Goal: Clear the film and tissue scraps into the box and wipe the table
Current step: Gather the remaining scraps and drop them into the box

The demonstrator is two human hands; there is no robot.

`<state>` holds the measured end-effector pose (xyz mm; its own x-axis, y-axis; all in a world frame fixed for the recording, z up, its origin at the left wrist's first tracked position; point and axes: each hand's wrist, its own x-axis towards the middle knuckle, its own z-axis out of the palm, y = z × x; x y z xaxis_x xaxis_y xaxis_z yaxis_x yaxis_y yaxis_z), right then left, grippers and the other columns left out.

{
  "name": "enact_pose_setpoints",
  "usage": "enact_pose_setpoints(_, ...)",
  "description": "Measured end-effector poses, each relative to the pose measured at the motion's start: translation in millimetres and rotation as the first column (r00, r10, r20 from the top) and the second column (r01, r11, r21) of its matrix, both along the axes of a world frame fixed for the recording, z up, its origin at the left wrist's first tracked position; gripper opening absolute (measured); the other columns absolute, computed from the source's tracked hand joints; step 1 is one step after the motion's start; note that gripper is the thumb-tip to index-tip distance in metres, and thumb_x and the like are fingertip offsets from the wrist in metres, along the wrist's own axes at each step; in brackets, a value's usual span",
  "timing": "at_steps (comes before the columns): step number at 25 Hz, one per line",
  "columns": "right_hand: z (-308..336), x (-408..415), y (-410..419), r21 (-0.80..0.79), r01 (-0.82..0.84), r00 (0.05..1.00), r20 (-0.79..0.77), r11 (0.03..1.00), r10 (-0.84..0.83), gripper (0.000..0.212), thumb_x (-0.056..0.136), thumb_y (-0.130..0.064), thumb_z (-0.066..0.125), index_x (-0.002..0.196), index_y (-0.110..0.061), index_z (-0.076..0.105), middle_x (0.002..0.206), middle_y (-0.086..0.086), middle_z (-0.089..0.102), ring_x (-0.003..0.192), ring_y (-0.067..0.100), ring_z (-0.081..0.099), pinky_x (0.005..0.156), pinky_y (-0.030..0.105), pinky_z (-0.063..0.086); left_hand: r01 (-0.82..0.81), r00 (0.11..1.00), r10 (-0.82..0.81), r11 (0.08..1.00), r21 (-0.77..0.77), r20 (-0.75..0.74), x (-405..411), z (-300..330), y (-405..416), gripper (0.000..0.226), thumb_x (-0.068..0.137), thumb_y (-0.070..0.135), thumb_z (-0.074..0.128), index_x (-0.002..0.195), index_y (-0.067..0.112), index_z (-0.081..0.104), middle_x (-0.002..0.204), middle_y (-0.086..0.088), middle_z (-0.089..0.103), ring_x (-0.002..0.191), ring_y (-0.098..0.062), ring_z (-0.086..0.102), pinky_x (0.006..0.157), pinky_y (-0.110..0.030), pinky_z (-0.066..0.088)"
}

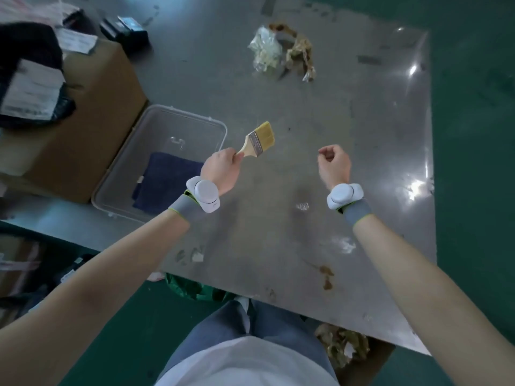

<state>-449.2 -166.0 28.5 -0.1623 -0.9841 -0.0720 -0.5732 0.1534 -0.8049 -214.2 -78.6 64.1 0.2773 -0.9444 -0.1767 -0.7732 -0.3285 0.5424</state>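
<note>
My left hand point(223, 169) grips the wooden handle of a paintbrush point(257, 140), bristles pointing up and away over the grey metal table point(348, 140). My right hand point(334, 162) hovers to the right with fingers curled and nothing in it. A crumpled clear film scrap point(264, 50) and brown stained tissue point(299, 52) lie together at the far side of the table. A clear plastic box point(178, 121) sits left of my left hand with a folded dark blue cloth point(165, 181) inside. Small white scraps point(303, 206) and brown stains point(326, 274) mark the near table.
A cardboard box point(92, 107) with dark bags and papers on it stands left of the plastic box. A black device point(125, 29) lies at the back left. More crumpled brown waste point(342, 344) sits on the green floor by the table's near edge.
</note>
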Motion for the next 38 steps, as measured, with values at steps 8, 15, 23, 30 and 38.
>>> enact_pose_setpoints(8,-23.4,13.0,-120.7,0.037,-0.080,0.997,0.017,0.996,0.079,0.020,0.087,-0.005,0.051,0.103,-0.005,0.062,0.085,0.001,0.057,0.079,0.017,0.052,0.075,0.028,0.043,-0.142,0.990,0.142,0.987,0.074,0.015,-6.7,-16.8,-110.3,0.040,0.099,0.028,0.035,0.090,-0.003,0.057,0.087,-0.015,0.058,0.080,-0.034,0.054,0.067,-0.036,0.038)
enact_pose_setpoints(15,-45.2,29.9,-239.0,0.016,-0.196,0.981,0.003,0.980,0.196,0.048,0.081,-0.015,0.065,0.124,-0.006,0.046,0.108,0.010,0.057,0.099,0.027,0.057,0.089,0.038,0.046,-0.234,0.966,0.237,0.971,-0.043,0.105,10.6,-32.1,-223.1,0.037,0.099,0.028,0.035,0.092,-0.001,0.057,0.095,-0.017,0.063,0.084,-0.035,0.056,0.066,-0.036,0.036)
enact_pose_setpoints(23,-62.5,60.0,-351.7,-0.105,-0.332,0.938,-0.145,0.937,0.316,0.103,0.077,-0.032,0.076,0.151,-0.003,0.011,0.155,0.019,0.022,0.146,0.034,0.019,0.120,0.041,0.017,-0.390,0.900,0.400,0.916,-0.090,0.173,49.8,-40.3,-324.0,0.037,0.099,0.026,0.035,0.104,-0.003,0.057,0.114,-0.023,0.062,0.102,-0.041,0.057,0.070,-0.035,0.034)
enact_pose_setpoints(30,-71.0,66.2,-416.0,-0.006,-0.403,0.909,-0.122,0.915,0.399,0.131,0.062,-0.055,0.082,0.154,-0.021,-0.004,0.162,0.017,-0.004,0.150,0.031,-0.003,0.120,0.044,0.008,-0.375,0.886,0.372,0.926,-0.045,0.278,79.2,-47.1,-383.3,0.031,0.099,0.018,0.038,0.107,-0.003,0.059,0.115,-0.023,0.063,0.106,-0.040,0.059,0.071,-0.034,0.034)
enact_pose_setpoints(38,-70.7,94.1,-439.7,0.122,-0.552,0.816,-0.126,0.825,0.564,0.150,0.044,-0.055,0.091,0.153,-0.025,-0.009,0.161,0.014,0.000,0.150,0.027,0.006,0.122,0.044,0.016,-0.091,0.941,0.072,0.995,0.043,0.331,40.0,-55.3,-424.5,0.026,0.092,0.007,0.038,0.093,0.010,0.063,0.093,-0.009,0.059,0.079,-0.029,0.049,0.067,-0.029,0.035)
